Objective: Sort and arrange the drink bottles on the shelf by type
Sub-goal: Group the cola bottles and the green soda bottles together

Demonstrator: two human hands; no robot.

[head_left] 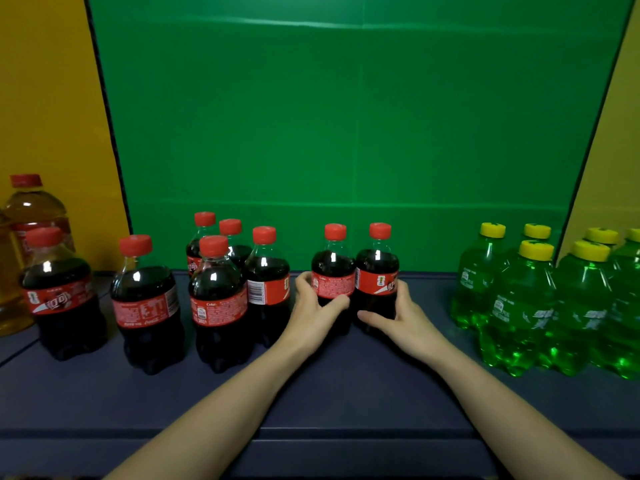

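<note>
Head view: green backdrop (346, 116) behind a dark blue shelf (346, 393), yellow panels (48, 98) at both sides.

Centre of shelf: two cola bottles side by side, touching, upright, red caps on. Left hand (313, 306) wrapped around the left cola (333, 271), thumb across its front below the label, fingers behind. Right hand (398, 315) wrapped around the right cola (376, 271), thumb low on the front, fingers round the far side. Both bottles standing on the shelf, both forearms reaching in from the bottom edge.

Left of the pair, apart from it: cola cluster (228, 282) of four, packed close. Further left, two single colas (145, 303), spaced apart. Far left edge: amber drink bottles (33, 209) with red caps, behind the outermost cola.

Right side, well apart from the held pair: green soda bottles (519, 306) with yellow caps, grouped tight in rows, running out of frame.
</note>
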